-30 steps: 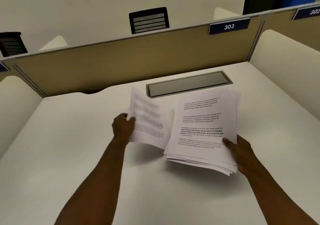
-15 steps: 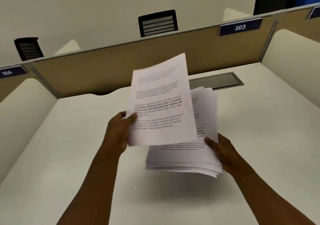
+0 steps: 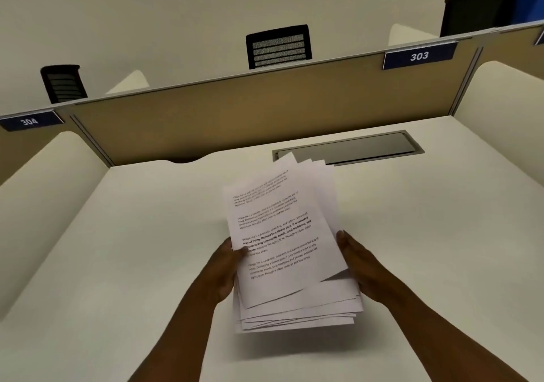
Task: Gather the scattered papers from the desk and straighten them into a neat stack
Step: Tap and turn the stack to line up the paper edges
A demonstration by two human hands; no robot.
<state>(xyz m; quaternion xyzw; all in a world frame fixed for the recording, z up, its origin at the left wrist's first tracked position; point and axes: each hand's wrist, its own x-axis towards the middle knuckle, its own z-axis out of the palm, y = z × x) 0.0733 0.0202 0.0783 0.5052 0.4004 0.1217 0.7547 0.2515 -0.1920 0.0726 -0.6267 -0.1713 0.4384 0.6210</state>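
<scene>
A pile of white printed papers [image 3: 282, 243] is held above the white desk [image 3: 147, 234], between both hands. The sheets are fanned and uneven, with corners sticking out at the far end and edges staggered at the near end. My left hand [image 3: 226, 266] grips the pile's left edge, thumb on the top sheet. My right hand [image 3: 356, 261] presses flat against the pile's right edge. No loose sheet lies on the desk in view.
A grey cable hatch [image 3: 368, 146] is set into the desk behind the papers. A tan partition [image 3: 235, 107] with signs 303 and 304 closes the back. White side dividers [image 3: 44, 190] flank the desk. Black chair backs [image 3: 278, 46] show beyond the partition.
My left hand has laid its single sheet on top of the pile in my right hand. Both hands now hold the one pile, closer together.
</scene>
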